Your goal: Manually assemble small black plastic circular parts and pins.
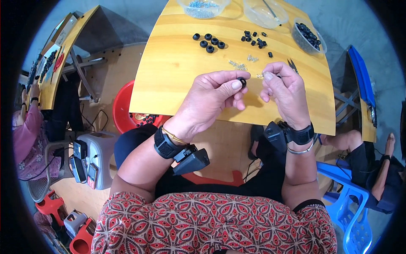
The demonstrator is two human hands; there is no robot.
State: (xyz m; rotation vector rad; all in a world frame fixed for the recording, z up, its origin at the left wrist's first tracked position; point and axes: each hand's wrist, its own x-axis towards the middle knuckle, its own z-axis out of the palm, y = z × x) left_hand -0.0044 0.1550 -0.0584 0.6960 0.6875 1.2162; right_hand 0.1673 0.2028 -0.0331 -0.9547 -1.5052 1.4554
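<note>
Above the near part of the yellow wooden table [169,91], my left hand [211,95] pinches a round black bead [242,82] between thumb and forefinger, its hole partly showing. To its right, my right hand [285,86] has thumb and forefinger pressed together. A small dark bit shows behind its thumb, but what it grips is not clear. Just beyond the hands lie small clear beads [238,65]. Farther off are a group of large round black beads [210,42] and, to the right, a scatter of smaller black beads [256,41]. A dark pointed tool [292,65] lies beside my right hand.
Along the table's far side stand a clear bowl [184,9] of pale blue beads, another clear bowl [249,16] with a thin stick, and a tub [297,42] of black beads. A red basin [120,108] sits below, left. Other people sit at tables on both sides.
</note>
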